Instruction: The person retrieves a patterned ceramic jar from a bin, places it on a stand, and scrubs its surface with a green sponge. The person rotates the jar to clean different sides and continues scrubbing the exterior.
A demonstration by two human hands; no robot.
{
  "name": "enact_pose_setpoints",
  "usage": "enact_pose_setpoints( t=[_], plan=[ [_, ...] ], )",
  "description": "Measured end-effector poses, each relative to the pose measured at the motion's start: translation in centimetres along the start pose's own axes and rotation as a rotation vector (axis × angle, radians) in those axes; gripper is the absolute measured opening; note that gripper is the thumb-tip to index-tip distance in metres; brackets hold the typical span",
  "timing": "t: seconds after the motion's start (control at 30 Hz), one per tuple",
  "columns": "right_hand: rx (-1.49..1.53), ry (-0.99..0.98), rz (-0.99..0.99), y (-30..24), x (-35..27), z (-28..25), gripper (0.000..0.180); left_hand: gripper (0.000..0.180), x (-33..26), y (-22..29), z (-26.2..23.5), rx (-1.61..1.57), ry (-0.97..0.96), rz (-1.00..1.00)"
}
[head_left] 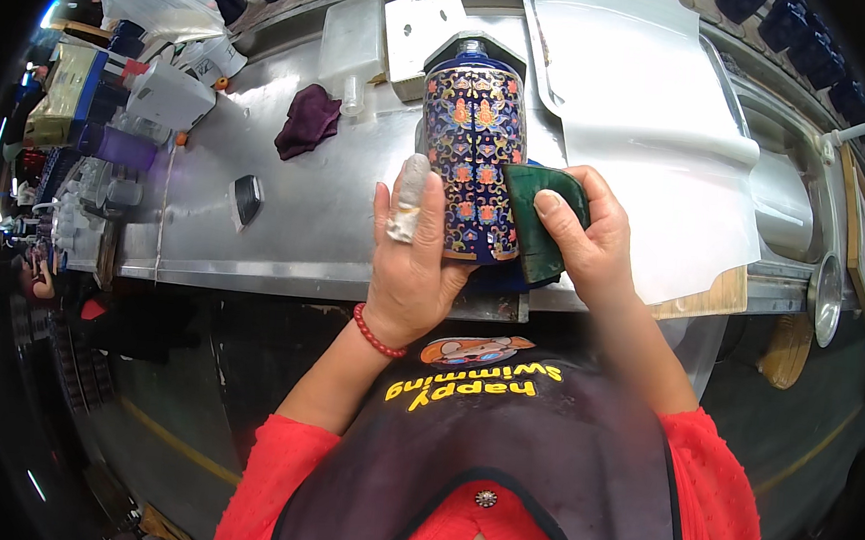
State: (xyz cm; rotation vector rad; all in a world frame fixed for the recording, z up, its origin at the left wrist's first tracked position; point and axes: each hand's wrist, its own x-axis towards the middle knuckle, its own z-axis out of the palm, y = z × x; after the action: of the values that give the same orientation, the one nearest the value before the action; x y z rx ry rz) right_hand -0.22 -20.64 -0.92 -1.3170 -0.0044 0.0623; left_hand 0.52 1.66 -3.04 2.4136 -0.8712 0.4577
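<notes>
Bottle (474,163) held in my left hand (412,274) over the near edge of the worktop (209,239), I pinch a green scraper (526,216) against it with my right hand (603,244), seemingly smoothing its side, which calls for even pressure next.

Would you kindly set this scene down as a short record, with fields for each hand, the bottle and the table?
Left hand: against the left side of the bottle, one finger wrapped
Right hand: gripping a flat green pad at the right side
Pattern: colourful floral on dark blue
Neck: toward the picture's top
Table: metal, with a crumpled purple cloth left, a white sheet right
</notes>
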Motion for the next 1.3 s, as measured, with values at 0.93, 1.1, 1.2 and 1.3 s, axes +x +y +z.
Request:
enact_pose_setpoints(
  t=[0.93,1.1,1.2,1.3],
  plan=[
    [-1.102,-0.061,-0.687,-1.4,2.7,0.3,0.067,0.097,1.8,0.2,-1.9,-0.115,-0.029,0.027],
    [-1.012,-0.047,-0.572,-2.3,4.5,0.4,0.056,0.108,5.4,-2.3,-2.2,-0.355,-0.011,-0.083],
    [-1.068,-0.063,-0.555,-2.5,5.4,0.6,0.058,0.106,6.9,-2.9,-1.4,-0.294,-0.031,-0.057],
    [-1.081,-0.054,-0.562,-2.5,5.7,0.7,0.060,0.104,7.4,-3.0,-1.3,-0.238,-0.055,-0.029]
  ],
)
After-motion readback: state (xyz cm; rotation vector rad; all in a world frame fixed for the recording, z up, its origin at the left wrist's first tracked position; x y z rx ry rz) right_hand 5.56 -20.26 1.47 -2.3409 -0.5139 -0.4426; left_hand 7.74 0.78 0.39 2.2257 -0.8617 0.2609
